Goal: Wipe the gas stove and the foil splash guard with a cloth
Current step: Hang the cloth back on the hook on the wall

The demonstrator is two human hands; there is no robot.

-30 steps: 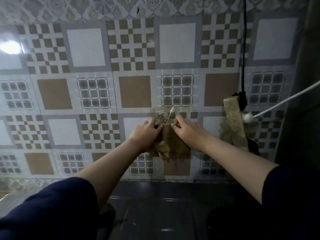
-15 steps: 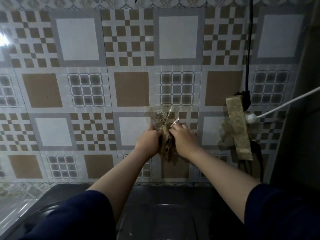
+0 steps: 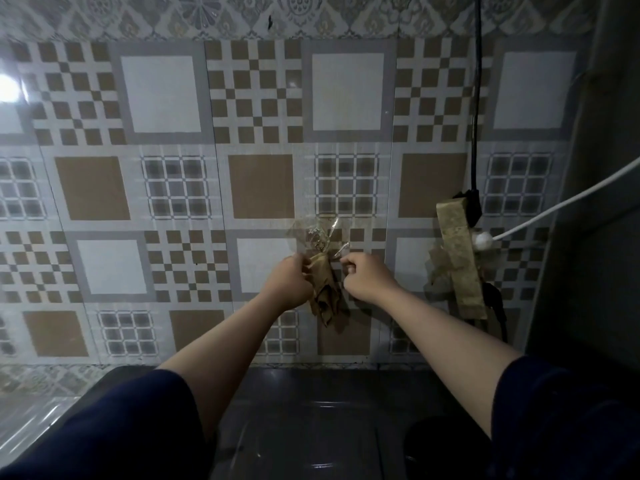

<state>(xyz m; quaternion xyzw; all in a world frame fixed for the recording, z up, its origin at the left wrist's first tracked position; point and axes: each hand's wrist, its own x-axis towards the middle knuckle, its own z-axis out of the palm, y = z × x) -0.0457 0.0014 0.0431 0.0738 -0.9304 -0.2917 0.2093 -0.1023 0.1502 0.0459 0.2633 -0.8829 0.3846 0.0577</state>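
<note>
Both arms raised to the patterned splash guard (image 3: 173,188) on the wall. Left hand (image 3: 289,284) curled, pinching the top of a crumpled brown cloth (image 3: 323,292) that hangs against the guard. Right hand (image 3: 363,278) curled just beside it, fingertips pinching a clear crinkled strip of tape (image 3: 329,244) stuck above the cloth. Dark gas stove (image 3: 311,420) below, at the wall's foot. Brown taped power strip (image 3: 457,265) to the right.
</note>
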